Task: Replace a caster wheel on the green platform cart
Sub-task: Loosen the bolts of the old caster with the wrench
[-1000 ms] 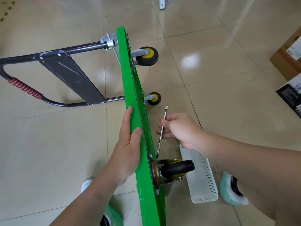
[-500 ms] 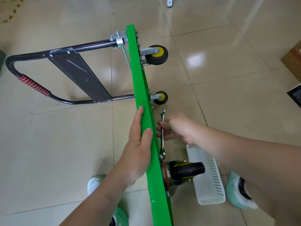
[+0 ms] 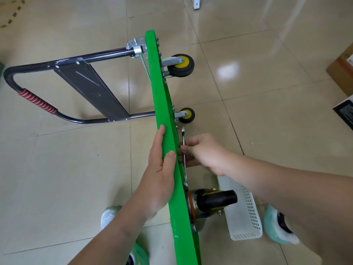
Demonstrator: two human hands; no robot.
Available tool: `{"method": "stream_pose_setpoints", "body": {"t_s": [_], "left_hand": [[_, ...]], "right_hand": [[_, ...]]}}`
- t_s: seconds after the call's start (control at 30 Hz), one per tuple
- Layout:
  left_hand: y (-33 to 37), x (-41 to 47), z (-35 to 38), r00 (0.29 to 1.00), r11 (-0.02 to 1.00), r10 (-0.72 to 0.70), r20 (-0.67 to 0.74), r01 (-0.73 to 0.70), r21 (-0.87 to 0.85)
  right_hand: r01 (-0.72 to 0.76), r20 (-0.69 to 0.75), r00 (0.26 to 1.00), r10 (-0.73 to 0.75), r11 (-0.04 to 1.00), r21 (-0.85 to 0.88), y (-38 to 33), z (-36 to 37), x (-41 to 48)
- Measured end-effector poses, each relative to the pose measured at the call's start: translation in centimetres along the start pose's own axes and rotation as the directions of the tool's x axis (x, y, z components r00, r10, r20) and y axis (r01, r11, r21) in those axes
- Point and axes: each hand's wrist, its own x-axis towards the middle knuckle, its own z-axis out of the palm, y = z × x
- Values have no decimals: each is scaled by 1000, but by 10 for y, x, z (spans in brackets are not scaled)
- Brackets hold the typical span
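Note:
The green platform cart point(image 3: 159, 96) stands on its side edge on the tiled floor, its black folding handle point(image 3: 89, 85) lying flat to the left. My left hand point(image 3: 159, 175) grips the top edge of the green deck. My right hand point(image 3: 202, 152) holds a thin metal wrench point(image 3: 183, 150) against the underside, its lower end at the base plate of the near caster wheel point(image 3: 215, 199), which is black with a silver fork. Two small yellow-hubbed wheels point(image 3: 181, 65) point(image 3: 186, 115) stick out farther along the underside.
A white perforated plastic basket point(image 3: 242, 213) lies on the floor right of the near caster. My feet in pale green shoes point(image 3: 277, 226) flank the cart. Cardboard boxes point(image 3: 342, 73) sit at the right edge. A white furniture leg point(image 3: 196, 2) is at the top.
My right hand brought the wrench closer to the deck and set its lower end at the near caster's base. The left hand kept its grip on the deck edge.

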Motion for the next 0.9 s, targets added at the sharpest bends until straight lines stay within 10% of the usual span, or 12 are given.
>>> {"method": "stream_pose_setpoints", "body": {"t_s": [0.43, 0.9], "left_hand": [[-5, 2, 3, 999, 1000, 7, -40, -7, -9], [-5, 2, 2, 1000, 1000, 6, -17, -6, -19]], "right_hand": [[446, -92, 888, -450, 893, -60, 23, -2, -71], [-27, -141, 989, 44, 992, 124, 8, -27, -5]]}}
